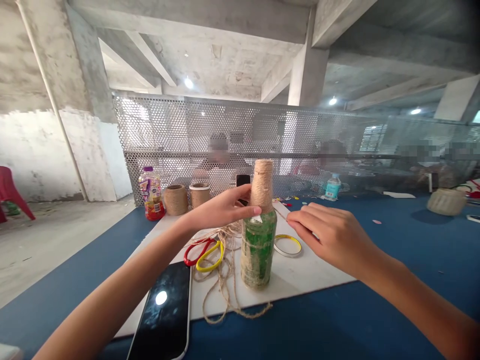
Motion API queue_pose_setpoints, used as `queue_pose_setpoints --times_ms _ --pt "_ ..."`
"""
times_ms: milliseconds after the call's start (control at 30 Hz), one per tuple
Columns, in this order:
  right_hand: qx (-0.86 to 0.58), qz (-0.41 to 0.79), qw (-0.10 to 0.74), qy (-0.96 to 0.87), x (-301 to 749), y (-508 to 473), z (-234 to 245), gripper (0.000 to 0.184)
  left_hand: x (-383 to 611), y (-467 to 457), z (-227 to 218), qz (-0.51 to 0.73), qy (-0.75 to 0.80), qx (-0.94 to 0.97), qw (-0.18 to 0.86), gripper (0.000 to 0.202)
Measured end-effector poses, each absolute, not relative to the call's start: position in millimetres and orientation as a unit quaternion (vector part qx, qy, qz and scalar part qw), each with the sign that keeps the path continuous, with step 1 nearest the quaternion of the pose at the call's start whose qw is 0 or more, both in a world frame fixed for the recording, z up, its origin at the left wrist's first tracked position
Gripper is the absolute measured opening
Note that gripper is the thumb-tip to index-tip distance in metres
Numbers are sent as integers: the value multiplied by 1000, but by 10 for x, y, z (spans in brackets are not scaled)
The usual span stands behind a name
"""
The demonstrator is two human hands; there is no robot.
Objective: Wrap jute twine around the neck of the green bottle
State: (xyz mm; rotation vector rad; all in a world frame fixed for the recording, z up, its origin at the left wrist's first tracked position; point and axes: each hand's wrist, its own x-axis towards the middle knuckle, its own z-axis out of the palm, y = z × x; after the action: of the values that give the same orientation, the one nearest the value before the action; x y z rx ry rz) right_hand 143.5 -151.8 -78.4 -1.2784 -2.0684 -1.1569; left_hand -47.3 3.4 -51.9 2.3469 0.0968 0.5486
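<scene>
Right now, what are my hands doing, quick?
Left hand: open, fingers against the twine-wrapped bottle neck.
Right hand: half closed; cannot tell if it holds anything.

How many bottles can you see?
3. A twine-wrapped green bottle stands nearest, a juice bottle stands farther back on the left, and a water bottle stands farther back on the right. Others could be hidden.

The left hand (pixel 221 211) reaches forward, flat and open, while the right hand (pixel 330 236) angles its fingers downward.
</scene>
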Motion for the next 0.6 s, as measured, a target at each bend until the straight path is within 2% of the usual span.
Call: queue_pose_setpoints --times_ms 167,367,467,533,600 --pt "-422 -466 221 -745 1283 -1543 -796 12 -481 13 -491 225 61 915 329 42" --pt "-404 -499 215 -736 1147 -1473 -821 10 -683 -159 -311 305 252 916 70 38" --pt "-398 -504 209 -737 1106 -1407 -832 11 -762 -303 -268 284 202 936 56 27" --pt "-403 -481 230 -744 1087 -1362 -835 14 -767 -376 -284 257 117 957 58 14" --pt "-408 -448 263 -751 1074 -1318 -841 18 -744 -418 -318 233 57 969 65 12"
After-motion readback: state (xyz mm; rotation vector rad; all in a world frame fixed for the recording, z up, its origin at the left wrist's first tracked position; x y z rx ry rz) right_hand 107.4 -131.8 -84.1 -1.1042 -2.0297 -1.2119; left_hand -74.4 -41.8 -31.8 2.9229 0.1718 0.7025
